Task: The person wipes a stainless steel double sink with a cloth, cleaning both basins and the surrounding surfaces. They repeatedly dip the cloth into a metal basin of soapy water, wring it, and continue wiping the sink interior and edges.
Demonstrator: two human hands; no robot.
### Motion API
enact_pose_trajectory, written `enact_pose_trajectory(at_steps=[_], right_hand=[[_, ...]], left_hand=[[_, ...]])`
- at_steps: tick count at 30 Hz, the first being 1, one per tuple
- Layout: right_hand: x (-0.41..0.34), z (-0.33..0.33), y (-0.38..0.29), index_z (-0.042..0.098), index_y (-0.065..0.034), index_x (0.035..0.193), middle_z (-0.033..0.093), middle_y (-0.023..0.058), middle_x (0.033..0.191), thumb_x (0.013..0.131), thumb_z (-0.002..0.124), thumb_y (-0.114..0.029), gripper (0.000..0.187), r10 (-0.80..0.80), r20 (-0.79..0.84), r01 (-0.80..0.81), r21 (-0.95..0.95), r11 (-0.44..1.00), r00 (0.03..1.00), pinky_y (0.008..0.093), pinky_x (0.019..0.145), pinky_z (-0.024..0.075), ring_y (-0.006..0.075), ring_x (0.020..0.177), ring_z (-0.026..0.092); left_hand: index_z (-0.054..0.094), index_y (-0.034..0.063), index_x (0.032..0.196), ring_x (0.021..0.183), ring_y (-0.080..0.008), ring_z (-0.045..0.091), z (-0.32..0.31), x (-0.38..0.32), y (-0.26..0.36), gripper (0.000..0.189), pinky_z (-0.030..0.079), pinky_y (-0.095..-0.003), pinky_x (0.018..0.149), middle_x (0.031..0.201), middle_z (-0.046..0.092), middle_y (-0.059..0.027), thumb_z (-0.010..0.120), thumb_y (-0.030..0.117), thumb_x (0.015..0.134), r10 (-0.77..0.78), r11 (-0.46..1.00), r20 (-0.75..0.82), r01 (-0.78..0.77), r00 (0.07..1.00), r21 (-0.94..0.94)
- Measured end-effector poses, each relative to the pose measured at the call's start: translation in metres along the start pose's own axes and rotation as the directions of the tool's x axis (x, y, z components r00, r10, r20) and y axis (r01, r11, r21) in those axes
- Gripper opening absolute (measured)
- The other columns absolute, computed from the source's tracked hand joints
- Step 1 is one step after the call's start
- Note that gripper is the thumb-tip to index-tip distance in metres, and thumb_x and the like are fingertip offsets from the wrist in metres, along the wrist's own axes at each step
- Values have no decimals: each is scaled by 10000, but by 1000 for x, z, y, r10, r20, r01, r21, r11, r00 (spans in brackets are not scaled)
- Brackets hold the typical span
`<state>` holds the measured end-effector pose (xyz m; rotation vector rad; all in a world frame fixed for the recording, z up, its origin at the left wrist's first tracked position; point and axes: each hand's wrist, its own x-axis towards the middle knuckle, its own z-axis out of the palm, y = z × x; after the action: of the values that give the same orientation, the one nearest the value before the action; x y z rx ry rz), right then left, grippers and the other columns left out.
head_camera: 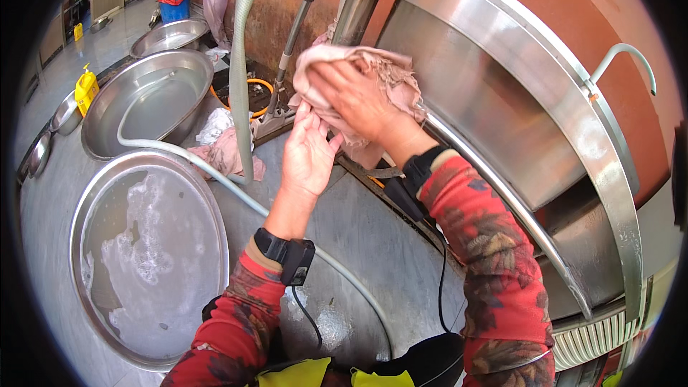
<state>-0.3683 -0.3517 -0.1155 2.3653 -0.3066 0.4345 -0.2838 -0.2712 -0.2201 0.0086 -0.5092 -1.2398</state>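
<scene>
A crumpled pale pink cloth (395, 72) with ragged folds is held in front of a round steel leg (357, 13). It meets the near end of a steel rail (500, 193) in the picture. Slightly blurred, my right hand (355, 99) grips the cloth from above, fingers bent into its folds. My left hand (309, 156) is just below, palm up, with its fingertips against the cloth's lower edge. Whether those fingers pinch the fabric is unclear. Both wrists carry black strapped devices, the left one (295, 260) plainly seen.
Left on the grey floor stands a steel basin (226, 258) of sudsy water. Behind it, a second basin (201, 72) holds a hose (242, 185) that crosses the floor. Wet cloths (228, 153) lie near a thick drain hose (237, 64). A stainless steel unit (537, 54) fills the right.
</scene>
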Motion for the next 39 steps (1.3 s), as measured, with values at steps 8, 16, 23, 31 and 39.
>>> enact_pose_trajectory(at_steps=[8, 16, 23, 31, 39], right_hand=[[22, 24, -16, 491, -41, 1304, 418, 122, 1412, 809, 566, -186, 521, 382, -259, -434, -186, 881, 887, 548, 970, 341, 266, 1384, 305], [-39, 9, -37, 480, -89, 1338, 596, 204, 1181, 868, 516, -174, 479, 396, 439, -561, 357, 747, 806, 477, 824, 507, 398, 1055, 607], [-98, -42, -24, 553, -11, 1223, 461, 131, 1383, 794, 606, -159, 458, 458, -167, -419, 223, 880, 873, 418, 771, 557, 320, 1056, 619], [-192, -124, -30, 618, -80, 987, 597, 39, 1129, 801, 567, -135, 200, 527, -184, -511, 128, 850, 830, 364, 762, 546, 227, 1020, 629], [-366, -210, -51, 675, -124, 1009, 662, 71, 1058, 600, 736, -93, 415, 668, -367, -743, -103, 662, 647, 417, 900, 473, 301, 1025, 610]], left_hand=[[282, 161, 1520, 1310, -142, 393, 5, 1, 3, 641, 326, -394, 994, 1490, 382, 14, 494, 320, 935, 84, 978, 45, -91, 995, 186], [177, 88, 1532, 1391, -207, 325, 22, -33, -39, 710, 271, -377, 1126, 1534, 314, -75, 506, 198, 912, -52, 988, 10, 50, 999, 146], [44, 4, 1542, 1479, -225, 148, 62, -67, -73, 800, 150, -385, 1184, 1612, 107, -119, 503, 149, 903, 80, 863, 253, -194, 964, 467], [75, -41, 1526, 1470, -284, 194, 86, -107, -85, 860, 165, -437, 1177, 1590, 162, -184, 552, 260, 877, -246, 784, 356, -31, 902, 621], [130, 24, 1537, 1411, -299, 328, 67, -186, -124, 762, 360, -460, 1089, 1550, 275, -192, 551, 142, 913, -656, 701, 448, 270, 608, 660]])
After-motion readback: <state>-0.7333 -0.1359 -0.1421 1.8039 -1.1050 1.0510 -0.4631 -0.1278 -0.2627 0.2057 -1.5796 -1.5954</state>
